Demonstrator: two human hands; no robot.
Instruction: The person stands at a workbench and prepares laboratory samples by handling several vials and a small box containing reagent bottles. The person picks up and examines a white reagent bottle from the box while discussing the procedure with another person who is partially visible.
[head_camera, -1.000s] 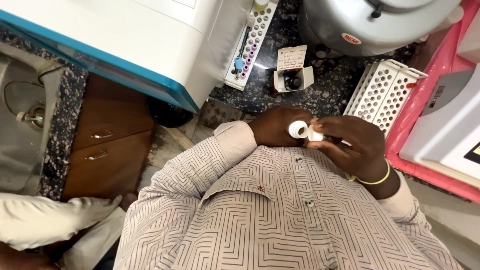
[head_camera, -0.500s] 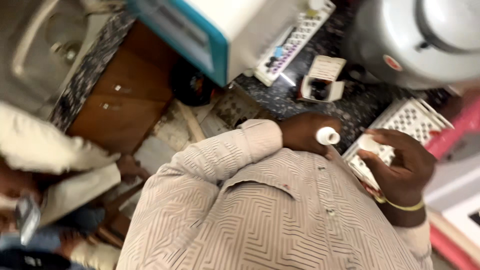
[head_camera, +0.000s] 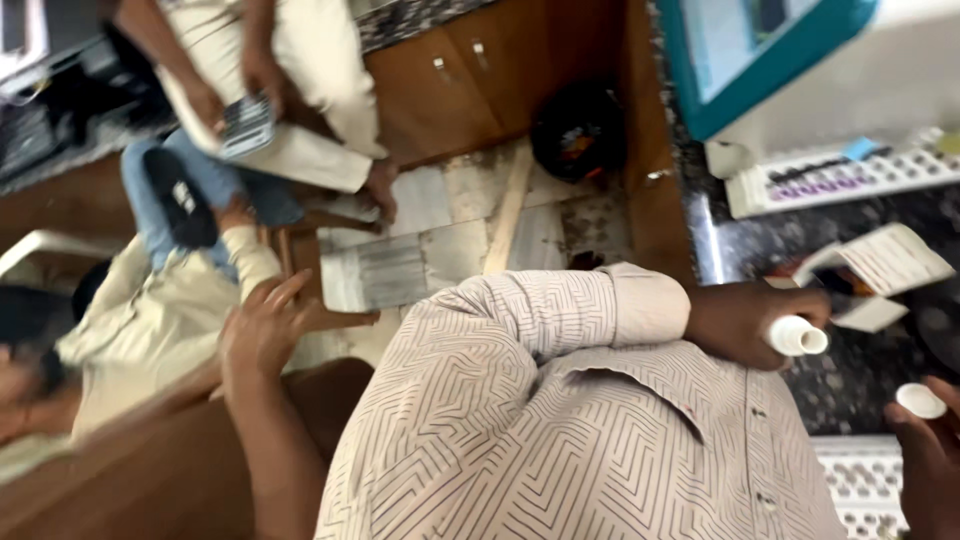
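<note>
My left hand (head_camera: 745, 322) is closed around a small white bottle (head_camera: 800, 337) whose open mouth points right, held against my patterned shirt (head_camera: 580, 430). At the right edge, my right hand (head_camera: 925, 460) pinches the bottle's white cap (head_camera: 920, 401), a short gap away from the bottle. Both hands hover over the dark speckled counter (head_camera: 850, 385). Just beyond my left hand lies a small open cardboard box (head_camera: 880, 270) with something dark inside.
A white and teal machine (head_camera: 800, 60) stands at the top right with a white tube rack (head_camera: 840, 175) before it. A white perforated rack (head_camera: 860, 480) sits at bottom right. Brown cabinets (head_camera: 470, 80) and other seated people (head_camera: 180, 260) fill the left; one holds a keypad device (head_camera: 243, 122).
The view has swung left, so other people and the floor now show. The cap in my right hand has moved away from the bottle, which stays in my left hand.
</note>
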